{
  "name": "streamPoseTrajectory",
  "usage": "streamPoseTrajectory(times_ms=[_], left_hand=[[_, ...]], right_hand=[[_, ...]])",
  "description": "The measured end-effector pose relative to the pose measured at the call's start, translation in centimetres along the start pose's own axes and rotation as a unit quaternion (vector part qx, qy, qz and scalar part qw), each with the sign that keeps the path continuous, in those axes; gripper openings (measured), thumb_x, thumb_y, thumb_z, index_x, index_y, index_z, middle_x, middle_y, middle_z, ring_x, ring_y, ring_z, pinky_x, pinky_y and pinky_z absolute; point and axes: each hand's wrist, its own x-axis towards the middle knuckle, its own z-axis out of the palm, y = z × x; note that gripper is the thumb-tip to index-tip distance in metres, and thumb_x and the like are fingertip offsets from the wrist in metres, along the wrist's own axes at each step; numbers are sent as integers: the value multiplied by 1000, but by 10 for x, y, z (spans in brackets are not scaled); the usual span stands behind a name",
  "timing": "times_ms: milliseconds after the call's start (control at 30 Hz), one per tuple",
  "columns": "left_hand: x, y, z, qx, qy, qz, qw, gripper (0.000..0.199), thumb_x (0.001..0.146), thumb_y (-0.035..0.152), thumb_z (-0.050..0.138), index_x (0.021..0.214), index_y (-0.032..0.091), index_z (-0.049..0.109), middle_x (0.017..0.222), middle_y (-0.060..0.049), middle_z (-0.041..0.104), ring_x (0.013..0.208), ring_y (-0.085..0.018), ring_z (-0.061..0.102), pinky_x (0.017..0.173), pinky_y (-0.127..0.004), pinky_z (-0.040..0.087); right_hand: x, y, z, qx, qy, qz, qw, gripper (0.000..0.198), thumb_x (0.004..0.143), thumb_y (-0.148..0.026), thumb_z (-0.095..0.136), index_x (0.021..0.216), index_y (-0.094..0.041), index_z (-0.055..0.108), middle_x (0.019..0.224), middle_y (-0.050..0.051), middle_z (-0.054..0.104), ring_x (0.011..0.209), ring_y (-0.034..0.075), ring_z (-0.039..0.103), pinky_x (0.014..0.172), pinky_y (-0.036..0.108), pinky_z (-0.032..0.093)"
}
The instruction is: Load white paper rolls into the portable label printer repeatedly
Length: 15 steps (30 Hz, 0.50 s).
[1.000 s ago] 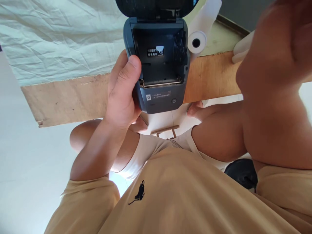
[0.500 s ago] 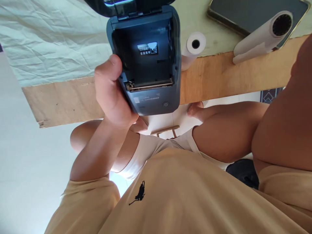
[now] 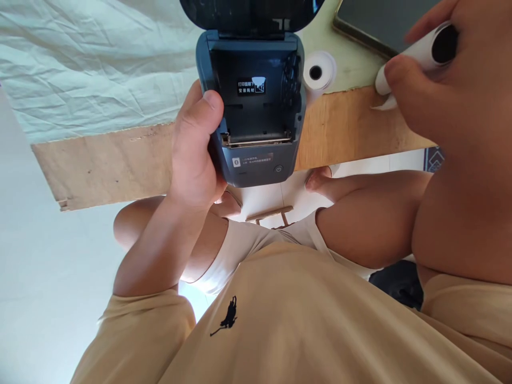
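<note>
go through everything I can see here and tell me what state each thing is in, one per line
printer: lid open, paper bay empty, held up in the left hand
long paper roll: wound, gripped by the right hand at the table edge
small paper roll: wound, lying on the table, untouched
tablet: screen dark, flat on the table
cloth: spread out, creased

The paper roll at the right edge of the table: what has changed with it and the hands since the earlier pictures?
The right hand came back into view and closed around the long paper roll, which lay untouched on the table half a second ago. The left hand keeps gripping the open printer, which has shifted a little to the right. The small paper roll and the dark tablet stayed in place.
</note>
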Motion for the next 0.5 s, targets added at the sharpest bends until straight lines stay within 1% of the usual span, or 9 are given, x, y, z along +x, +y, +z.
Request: streamPoseTrajectory(times_ms=[67,133,167,233,300,333,433,500], left_hand=[[0,2,2,-7,15,0,1000,43,57,71,114,80,46,87,111,5,90,135,-43,80,83,-53,73],[0,3,5,-19,29,-7,999,50,47,70,118,76,44,86,106,4,89,130,-42,81,80,-51,72],[0,3,6,-23,33,-8,999,52,44,70,119,75,43,86,105,3,89,130,-42,81,79,-51,72],[0,2,6,-26,29,-4,999,51,46,69,119,75,42,86,105,2,90,130,-43,81,78,-50,72],[0,1,5,-22,16,8,1000,45,54,68,117,76,43,86,110,3,90,132,-43,81,80,-50,71],[0,0,4,-21,11,13,1000,43,58,68,115,76,43,86,112,3,91,132,-43,81,82,-51,71],[0,-1,2,-18,9,17,1000,44,62,69,113,76,40,82,112,1,90,136,-44,80,87,-51,70],[0,-1,2,-16,7,12,1000,49,63,69,112,76,37,78,109,-1,89,137,-43,79,90,-49,69]], right_hand=[[1,2,3,48,15,-81,995,64,95,-45,74,158,-38,71,143,-2,74,136,21,69,120,49,50],[0,6,7,100,17,-180,978,72,90,-40,77,162,-35,67,136,-1,73,119,15,68,107,41,52],[-1,7,9,111,15,-219,969,73,90,-37,77,162,-33,66,136,0,74,117,14,69,104,38,54],[-5,7,12,104,11,-273,956,66,91,-30,74,156,-31,69,139,1,76,123,15,73,110,36,58],[-5,6,16,79,-5,-286,955,61,92,-24,70,153,-31,73,144,1,78,129,16,74,117,36,61],[-4,5,18,74,-11,-288,955,60,93,-24,70,152,-31,75,146,2,77,130,16,74,117,36,61],[3,3,24,69,-17,-279,958,57,97,-37,78,153,-31,78,149,6,72,133,17,72,116,36,62],[8,2,27,72,-16,-264,962,55,95,-43,83,149,-32,82,145,9,71,131,17,71,114,36,63]])
